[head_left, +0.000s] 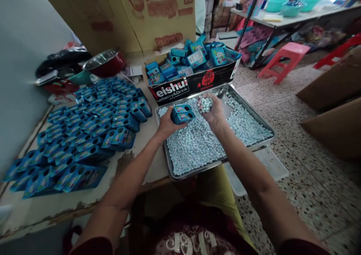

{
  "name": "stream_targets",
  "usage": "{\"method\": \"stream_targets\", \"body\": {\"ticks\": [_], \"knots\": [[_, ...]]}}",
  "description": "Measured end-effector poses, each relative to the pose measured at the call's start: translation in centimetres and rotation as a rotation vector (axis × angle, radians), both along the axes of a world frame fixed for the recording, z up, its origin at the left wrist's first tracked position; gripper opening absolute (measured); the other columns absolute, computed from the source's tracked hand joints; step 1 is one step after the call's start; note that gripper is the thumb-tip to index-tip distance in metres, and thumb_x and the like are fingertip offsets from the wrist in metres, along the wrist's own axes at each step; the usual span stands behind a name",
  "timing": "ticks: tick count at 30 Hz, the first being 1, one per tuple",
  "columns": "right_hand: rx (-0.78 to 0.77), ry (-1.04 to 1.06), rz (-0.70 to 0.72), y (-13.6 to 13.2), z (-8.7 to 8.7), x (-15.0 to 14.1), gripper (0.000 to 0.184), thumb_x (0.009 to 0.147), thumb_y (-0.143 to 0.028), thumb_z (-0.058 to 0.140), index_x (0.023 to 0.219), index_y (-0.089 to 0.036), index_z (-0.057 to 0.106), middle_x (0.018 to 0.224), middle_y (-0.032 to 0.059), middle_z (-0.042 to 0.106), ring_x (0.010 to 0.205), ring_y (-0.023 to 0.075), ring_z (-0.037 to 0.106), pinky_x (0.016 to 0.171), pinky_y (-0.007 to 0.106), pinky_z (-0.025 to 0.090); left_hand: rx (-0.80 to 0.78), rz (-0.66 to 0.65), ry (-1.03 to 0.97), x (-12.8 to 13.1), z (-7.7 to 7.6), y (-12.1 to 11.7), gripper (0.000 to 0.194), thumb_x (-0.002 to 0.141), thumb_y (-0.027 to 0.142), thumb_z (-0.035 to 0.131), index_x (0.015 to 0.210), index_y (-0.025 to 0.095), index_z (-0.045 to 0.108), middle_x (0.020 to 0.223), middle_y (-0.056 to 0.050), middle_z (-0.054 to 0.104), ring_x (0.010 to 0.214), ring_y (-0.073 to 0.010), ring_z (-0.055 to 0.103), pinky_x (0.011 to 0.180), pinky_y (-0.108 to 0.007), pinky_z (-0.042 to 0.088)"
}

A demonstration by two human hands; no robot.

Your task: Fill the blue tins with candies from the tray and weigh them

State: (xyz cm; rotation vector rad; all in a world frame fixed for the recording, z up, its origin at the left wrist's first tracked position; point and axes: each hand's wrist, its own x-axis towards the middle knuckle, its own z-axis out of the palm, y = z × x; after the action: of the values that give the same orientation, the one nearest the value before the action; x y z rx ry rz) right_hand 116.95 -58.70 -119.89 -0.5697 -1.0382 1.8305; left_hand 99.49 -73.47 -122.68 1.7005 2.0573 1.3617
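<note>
My left hand [168,123] grips two small blue boxes [182,114] side by side, dark round holes showing on top. They are held over the near-left part of a metal tray [166,149]. Pale blue-white pellets [197,146] cover most of the tray. Just right of the boxes, my right hand [213,110] is cupped, palm up, around a heap of the same pellets [205,104]. A gap separates the heap from the boxes. Bare metal shows in the tray beyond my right hand.
Rows of similar blue boxes [93,127] stand on the table to the left. Behind the tray, a black carton [194,82] holds more blue boxes in a jumble. A large cardboard box [126,18] rises at the back. A pink stool [284,61] stands on the floor at right.
</note>
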Motion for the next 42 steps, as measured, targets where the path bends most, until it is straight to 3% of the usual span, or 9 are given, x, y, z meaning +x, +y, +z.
{"method": "stream_targets", "body": {"ticks": [4,12,17,22,27,30,33,37,42], "knots": [[0.024,0.141,-0.021,-2.1,2.1,-1.7,0.052,0.087,-0.074,0.076,0.092,-0.025,0.062,0.084,0.0028,0.064,0.084,0.0215,0.069,0.069,0.036,0.059,-0.021,0.002,-0.005,0.7,-0.2,0.6,0.074,0.06,0.045,0.102,0.117,0.026,0.058,0.103,0.0,0.07,0.095,-0.0258,0.071,0.087,-0.037,0.057],[0.067,0.162,-0.071,-1.8,2.4,-3.6,0.059,0.089,-0.084,0.068,0.087,-0.026,0.065,0.074,-0.0013,0.058,0.065,0.0136,0.056,0.059,0.03,0.048,-0.078,-0.005,-0.109,1.5,-0.8,0.9,0.078,0.051,0.048,0.104,0.111,0.024,0.061,0.09,0.003,0.065,0.09,-0.0246,0.068,0.081,-0.035,0.057],[0.168,0.132,0.031,-1.8,3.0,-3.6,0.067,0.09,-0.091,0.058,0.074,-0.026,0.062,0.068,0.0022,0.059,0.074,0.0195,0.062,0.066,0.034,0.054,-0.093,0.005,-0.157,1.2,-0.9,0.5,0.081,0.051,0.045,0.105,0.116,0.024,0.061,0.094,0.003,0.069,0.094,-0.0259,0.07,0.088,-0.038,0.06],[0.197,-0.011,0.046,-2.4,3.6,-2.8,0.064,0.09,-0.09,0.057,0.077,-0.028,0.065,0.083,0.0063,0.069,0.095,0.0246,0.07,0.081,0.039,0.059,-0.024,0.005,-0.145,0.4,-1.0,0.8,0.084,0.046,0.046,0.107,0.113,0.025,0.061,0.091,0.002,0.066,0.093,-0.0293,0.071,0.088,-0.043,0.062],[0.309,-0.337,-0.011,-0.9,1.3,1.1,0.065,0.09,-0.09,0.055,0.112,-0.032,0.075,0.116,0.0079,0.077,0.124,0.0288,0.07,0.098,0.046,0.06,0.066,-0.081,-0.238,-0.6,-1.6,0.2,0.08,0.055,0.051,0.105,0.117,0.027,0.06,0.108,-0.002,0.071,0.106,-0.0296,0.073,0.098,-0.048,0.063],[0.579,-0.687,-0.02,-0.1,-1.3,5.1,0.071,0.091,-0.088,0.059,0.132,-0.031,0.073,0.14,0.0109,0.072,0.142,0.0351,0.061,0.115,0.058,0.053,0.079,-0.1,-0.35,-0.9,-2.2,0.0,0.08,0.055,0.054,0.105,0.114,0.025,0.059,0.114,-0.005,0.073,0.112,-0.0297,0.073,0.104,-0.052,0.062],[0.955,-1.1,0.109,-0.2,-3.6,7.9,0.087,0.081,-0.082,0.08,0.148,-0.028,0.068,0.17,0.018,0.051,0.163,0.0464,0.038,0.129,0.068,0.036,0.088,-0.16,-0.408,-0.7,-2.6,-0.1,0.086,0.052,0.056,0.107,0.115,0.024,0.059,0.118,-0.006,0.073,0.113,-0.0301,0.074,0.107,-0.053,0.062],[1.193,-1.404,0.236,0.8,-5.1,6.6,0.123,0.074,-0.082,0.089,0.174,-0.027,0.042,0.186,0.0237,0.018,0.172,0.0542,0.012,0.133,0.073,0.025,0.038,-0.183,-0.377,-0.8,-2.4,-0.7,0.089,0.05,0.057,0.108,0.117,0.023,0.062,0.115,-0.006,0.074,0.111,-0.0301,0.073,0.105,-0.051,0.063],[1.327,-1.358,0.262,4.9,-6.0,1.9,0.119,0.076,-0.093,0.078,0.173,-0.033,0.043,0.183,0.0197,0.027,0.166,0.0543,0.024,0.131,0.072,0.025,0.015,-0.118,-0.282,-2.4,-1.9,-2.1,0.094,0.05,0.06,0.107,0.123,0.023,0.062,0.117,-0.007,0.073,0.112,-0.031,0.073,0.104,-0.049,0.062]]}}
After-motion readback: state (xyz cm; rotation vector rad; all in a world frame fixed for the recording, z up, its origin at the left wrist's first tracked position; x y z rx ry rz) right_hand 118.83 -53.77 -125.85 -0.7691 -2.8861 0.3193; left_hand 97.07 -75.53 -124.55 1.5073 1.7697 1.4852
